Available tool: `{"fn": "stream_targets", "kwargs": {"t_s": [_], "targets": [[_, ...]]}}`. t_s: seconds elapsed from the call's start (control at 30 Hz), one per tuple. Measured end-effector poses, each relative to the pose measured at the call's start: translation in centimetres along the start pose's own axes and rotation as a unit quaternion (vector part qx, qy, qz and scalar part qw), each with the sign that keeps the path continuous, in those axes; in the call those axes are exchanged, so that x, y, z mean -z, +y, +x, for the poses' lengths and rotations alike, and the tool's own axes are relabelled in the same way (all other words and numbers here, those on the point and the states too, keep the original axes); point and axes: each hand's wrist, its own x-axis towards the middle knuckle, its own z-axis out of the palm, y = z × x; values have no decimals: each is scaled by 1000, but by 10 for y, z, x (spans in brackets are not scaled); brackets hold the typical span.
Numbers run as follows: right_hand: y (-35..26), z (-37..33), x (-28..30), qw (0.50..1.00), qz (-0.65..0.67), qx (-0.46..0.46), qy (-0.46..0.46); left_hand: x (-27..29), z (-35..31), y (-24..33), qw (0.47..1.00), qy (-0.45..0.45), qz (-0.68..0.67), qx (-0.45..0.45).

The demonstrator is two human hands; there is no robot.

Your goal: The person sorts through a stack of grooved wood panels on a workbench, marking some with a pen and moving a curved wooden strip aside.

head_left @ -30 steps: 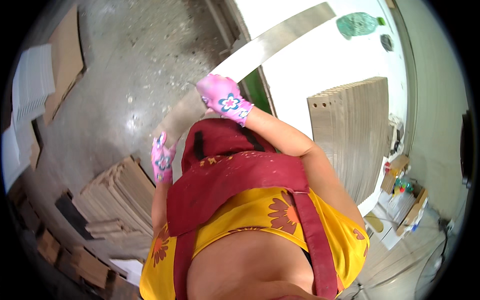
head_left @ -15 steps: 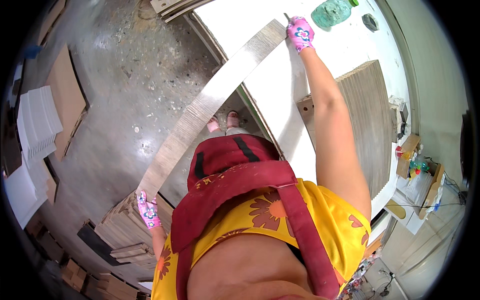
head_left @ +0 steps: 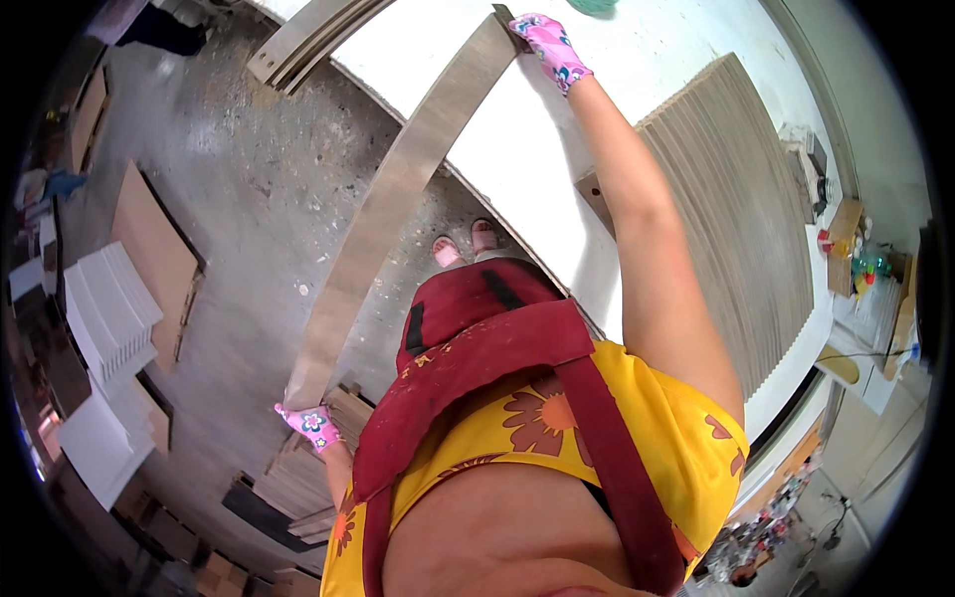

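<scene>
A long, narrow wood-grain board (head_left: pixel 383 204) stretches between my two pink flowered gloves, its far end over the white worktable and its near end over the floor to my left. My left hand (head_left: pixel 310 426) is closed around the near end. At the far end, my right hand (head_left: pixel 547 50) has its fingers curled on the board's end edge. A short dark strip (head_left: pixel 504 14) shows beside those fingers; whether it is a tool or part of the board I cannot tell. The right fingertips are partly hidden.
Many similar boards stand in a fanned stack (head_left: pixel 731 219) on the white table (head_left: pixel 517 149), right of my right arm. More boards (head_left: pixel 313 40) lie at the far left corner. On the floor are white panels (head_left: pixel 111 303), a brown sheet (head_left: pixel 154 264) and a low board stack (head_left: pixel 298 478).
The board's far end and my right hand have shifted left and farther off in the view. The board's face has turned and looks duller. The whole view has swung, with the green-capped jar mostly leaving it.
</scene>
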Motion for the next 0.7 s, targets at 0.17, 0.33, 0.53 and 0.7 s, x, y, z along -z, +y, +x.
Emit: {"fn": "stream_targets", "kwargs": {"t_s": [0.17, 0.33, 0.53, 0.7], "targets": [[-19, -26, 8, 980, 183, -44, 64, -3, 2, 32, 982, 32, -40, -182], [-33, -56, 41, 955, 213, -91, 185, -61, -17, 72, 950, -125, -199, -207], [-27, -119, 72, 919, 307, 178, 174, -70, 44, 107, 917, -221, -201, -265], [-72, -291, 111, 802, 234, 140, 531, -182, 71, 113, 948, -228, -115, -189]]}}
